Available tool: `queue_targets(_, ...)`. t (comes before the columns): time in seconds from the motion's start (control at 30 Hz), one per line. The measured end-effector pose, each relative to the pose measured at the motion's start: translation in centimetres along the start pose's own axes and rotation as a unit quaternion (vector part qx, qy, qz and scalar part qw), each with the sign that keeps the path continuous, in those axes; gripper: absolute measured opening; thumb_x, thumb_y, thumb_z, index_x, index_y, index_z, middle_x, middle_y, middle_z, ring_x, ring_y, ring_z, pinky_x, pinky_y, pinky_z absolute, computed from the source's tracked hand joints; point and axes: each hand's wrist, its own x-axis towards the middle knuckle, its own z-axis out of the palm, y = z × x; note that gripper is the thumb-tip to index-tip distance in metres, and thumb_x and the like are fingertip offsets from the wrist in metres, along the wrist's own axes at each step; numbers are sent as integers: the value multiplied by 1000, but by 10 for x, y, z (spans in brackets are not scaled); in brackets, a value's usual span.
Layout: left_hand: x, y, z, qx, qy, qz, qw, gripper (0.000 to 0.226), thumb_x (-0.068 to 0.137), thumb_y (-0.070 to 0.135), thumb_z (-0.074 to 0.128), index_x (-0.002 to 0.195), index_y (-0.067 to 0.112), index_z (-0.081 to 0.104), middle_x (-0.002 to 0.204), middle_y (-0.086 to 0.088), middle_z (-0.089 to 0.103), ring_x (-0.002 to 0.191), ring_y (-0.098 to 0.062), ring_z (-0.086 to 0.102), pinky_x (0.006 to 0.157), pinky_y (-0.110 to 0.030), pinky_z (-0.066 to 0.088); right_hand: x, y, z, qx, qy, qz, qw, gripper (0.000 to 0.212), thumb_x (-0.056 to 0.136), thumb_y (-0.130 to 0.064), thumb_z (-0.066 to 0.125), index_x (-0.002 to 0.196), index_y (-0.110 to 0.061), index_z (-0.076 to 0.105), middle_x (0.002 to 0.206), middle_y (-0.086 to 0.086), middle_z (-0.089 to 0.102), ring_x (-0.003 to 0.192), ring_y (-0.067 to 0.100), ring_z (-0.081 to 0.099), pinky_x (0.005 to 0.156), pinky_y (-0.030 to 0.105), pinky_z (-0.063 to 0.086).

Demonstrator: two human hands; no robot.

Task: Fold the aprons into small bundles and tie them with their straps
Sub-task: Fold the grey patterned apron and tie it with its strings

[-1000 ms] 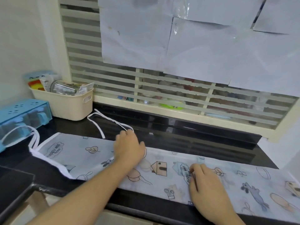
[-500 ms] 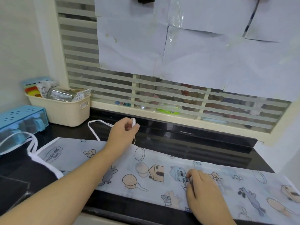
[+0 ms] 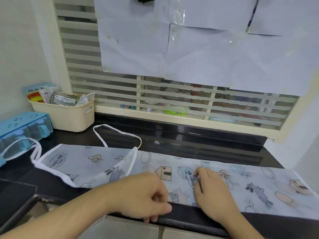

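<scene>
On black counter by window | apron laid out in long folded strip, white strap looped behind | left hand at near edge, fingers curled, grasp unclear | right hand pinching apron fabric

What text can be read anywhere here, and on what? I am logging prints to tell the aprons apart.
"Happy and free": in a cloud shape on the apron, left part, near its white-trimmed edge.
"Happy and free": again on the apron, beside the right hand.
Packets in the cream basket: printing too small and blurred to read.
Papers on the window: no legible text.
</scene>
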Motion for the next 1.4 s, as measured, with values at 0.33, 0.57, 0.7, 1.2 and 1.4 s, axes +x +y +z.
queue_targets(0.33,103,-19,43,127,217,-50,967,60,99,69,26,155,49,29,166,21,20,156,-15,17,127,-46,22,-10,-10,-13,-6,-65,2,998,48,106,-45,25,152,-41,38,160,-13,32,150,19,27,123,34,23)
queue_targets(0.57,113,-33,62,251,135,-135,949,96,66,95,-15,155,59,-18,169,18,-24,158,-24,-23,122,-65,-12,-56,127,-61,-64,-136,184,971,58,107,-58,9,163,-47,-1,172,-17,-8,160,11,-9,130,39,-3)
queue_targets(0.7,118,-34,65,275,140,-142,940,86,77,94,-4,155,59,-18,169,17,-25,158,-22,-22,122,-65,-11,-88,213,-91,-63,-34,325,943,70,101,-66,27,161,-31,26,169,-8,23,156,19,21,127,41,19)
queue_targets(1.2,118,-28,66,284,138,-140,938,84,83,91,2,158,55,-15,171,14,-22,159,-25,-19,123,-66,-10,-86,201,-143,548,240,423,680,25,99,-18,68,114,2,69,106,23,76,97,38,74,91,45,58)
queue_targets(1.4,117,-30,65,279,140,-141,940,93,74,97,-5,158,56,-14,171,14,-20,159,-26,-19,122,-68,-10,-67,117,-116,587,40,376,716,24,101,-13,63,123,-5,68,111,21,77,102,38,76,94,49,59)
